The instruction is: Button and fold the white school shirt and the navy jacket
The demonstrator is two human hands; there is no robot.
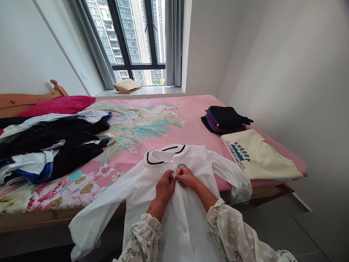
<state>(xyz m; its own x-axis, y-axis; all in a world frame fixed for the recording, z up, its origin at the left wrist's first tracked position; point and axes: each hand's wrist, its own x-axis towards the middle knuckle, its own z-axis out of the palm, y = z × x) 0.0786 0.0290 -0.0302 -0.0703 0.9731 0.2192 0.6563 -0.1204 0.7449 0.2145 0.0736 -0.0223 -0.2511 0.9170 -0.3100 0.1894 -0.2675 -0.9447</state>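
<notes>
A white long-sleeved shirt [147, 183] lies face up over the edge of the bed, its lower part hanging toward me. Black stripes trim its collar, and a round green badge sits on the chest. My left hand [165, 186] pinches the front placket just below the collar. Close beside it, my right hand [187, 177] pinches the same placket from the other side, below the badge. The fingertips of both hands nearly meet; any button between them is hidden. Lower down, a small button shows on the placket.
Loose clothes [54, 145] are heaped on the bed's left, near a red pillow [62, 104]. Folded dark clothes [227, 118] are stacked at the right, behind a folded cream T-shirt [261, 156]. The pink floral sheet [196, 109] covers the bed. A beige bundle [127, 85] rests on the windowsill.
</notes>
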